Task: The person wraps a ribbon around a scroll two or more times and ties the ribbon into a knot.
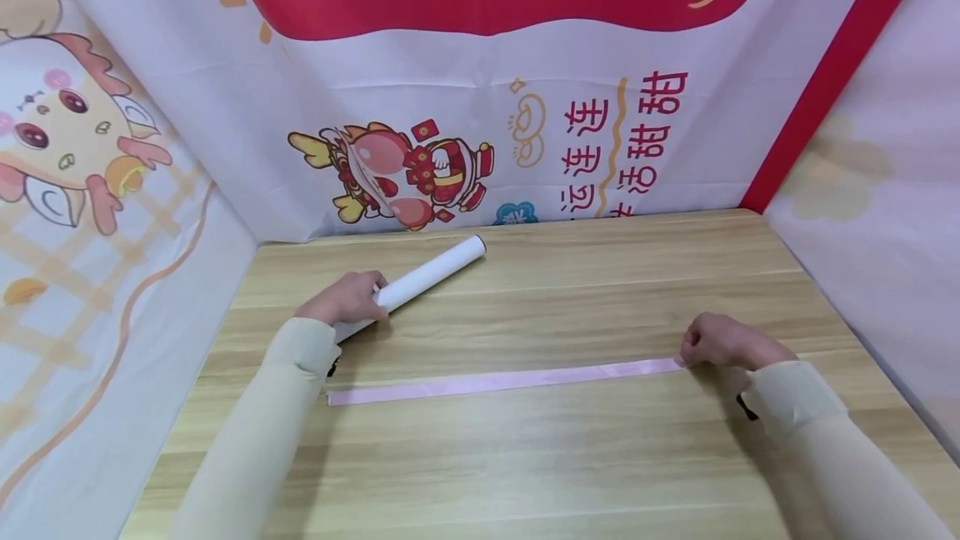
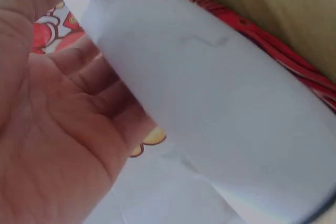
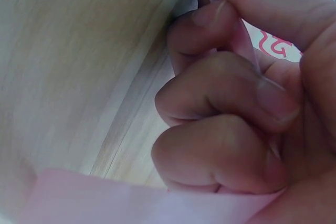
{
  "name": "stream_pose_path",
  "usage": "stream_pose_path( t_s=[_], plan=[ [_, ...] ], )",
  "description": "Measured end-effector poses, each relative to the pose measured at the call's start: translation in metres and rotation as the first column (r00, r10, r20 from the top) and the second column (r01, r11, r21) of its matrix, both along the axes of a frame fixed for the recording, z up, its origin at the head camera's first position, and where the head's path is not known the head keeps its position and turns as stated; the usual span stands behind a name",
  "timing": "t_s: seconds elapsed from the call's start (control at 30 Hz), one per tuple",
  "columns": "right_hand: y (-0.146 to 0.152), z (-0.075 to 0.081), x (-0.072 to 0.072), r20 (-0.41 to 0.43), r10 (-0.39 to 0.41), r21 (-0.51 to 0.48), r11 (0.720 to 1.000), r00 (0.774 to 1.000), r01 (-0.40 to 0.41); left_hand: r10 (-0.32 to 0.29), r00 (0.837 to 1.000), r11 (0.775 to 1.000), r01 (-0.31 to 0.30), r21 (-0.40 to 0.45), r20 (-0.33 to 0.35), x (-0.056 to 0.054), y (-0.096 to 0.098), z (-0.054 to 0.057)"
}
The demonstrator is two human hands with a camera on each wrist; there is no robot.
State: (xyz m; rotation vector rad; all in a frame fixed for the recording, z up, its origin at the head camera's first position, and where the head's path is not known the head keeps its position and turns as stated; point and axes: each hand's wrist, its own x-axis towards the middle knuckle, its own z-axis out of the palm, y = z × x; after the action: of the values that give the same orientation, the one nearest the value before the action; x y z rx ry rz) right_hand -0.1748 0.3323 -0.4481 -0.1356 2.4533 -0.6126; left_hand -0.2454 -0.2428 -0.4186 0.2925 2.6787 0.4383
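My left hand (image 1: 347, 298) grips a white paper roll (image 1: 431, 273) near its lower left end; the roll lies slanted over the table, its far end pointing to the back. In the left wrist view the thumb presses on the white roll (image 2: 210, 87) and the other fingers pass behind it. At the right, my right hand (image 1: 716, 342) pinches one end of a pink ribbon (image 1: 510, 381), which stretches flat across the table to below the left hand. The right wrist view has the fingers curled around the ribbon (image 3: 121, 203), part of it hidden inside the hand.
The wood-grain table (image 1: 525, 473) reaches to a printed cloth backdrop (image 1: 450, 73) at the back. Printed cloths also hang at the left (image 1: 112, 273) and right (image 1: 870, 232) sides. A red band (image 1: 832, 82) runs down near the back right corner.
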Motion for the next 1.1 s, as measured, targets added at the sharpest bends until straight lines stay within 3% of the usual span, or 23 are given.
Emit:
stream_pose_path(
  t_s=[0.13,0.5,0.7,0.87,1.0,1.1],
  plan=[
    [0.000,0.001,0.002,0.006,-0.005,-0.009,1.000,1.000,0.005,0.014,1.000,1.000,-0.013,0.021,-0.027,-0.004,-0.002,0.002],
    [0.000,-0.001,0.005,-0.041,0.018,-0.029,0.999,0.999,-0.019,0.036,0.995,0.999,-0.038,-0.022,-0.097,-0.007,0.005,-0.014],
    [0.000,0.000,0.004,-0.032,0.002,-0.023,1.000,0.999,-0.002,0.003,0.977,0.997,-0.019,-0.073,-0.211,-0.008,0.005,-0.023],
    [-0.001,0.000,0.004,-0.029,0.013,-0.029,0.999,1.000,-0.014,-0.006,0.969,0.994,-0.021,-0.104,-0.247,-0.007,0.005,-0.028],
    [0.001,0.000,0.003,-0.031,0.020,-0.029,0.999,0.999,-0.020,-0.028,0.957,0.995,0.000,-0.096,-0.290,-0.004,0.007,-0.031],
    [0.001,0.000,0.003,-0.035,0.025,-0.029,0.999,0.999,-0.026,-0.050,0.940,0.998,0.039,-0.039,-0.338,0.001,0.011,-0.033]
  ],
)
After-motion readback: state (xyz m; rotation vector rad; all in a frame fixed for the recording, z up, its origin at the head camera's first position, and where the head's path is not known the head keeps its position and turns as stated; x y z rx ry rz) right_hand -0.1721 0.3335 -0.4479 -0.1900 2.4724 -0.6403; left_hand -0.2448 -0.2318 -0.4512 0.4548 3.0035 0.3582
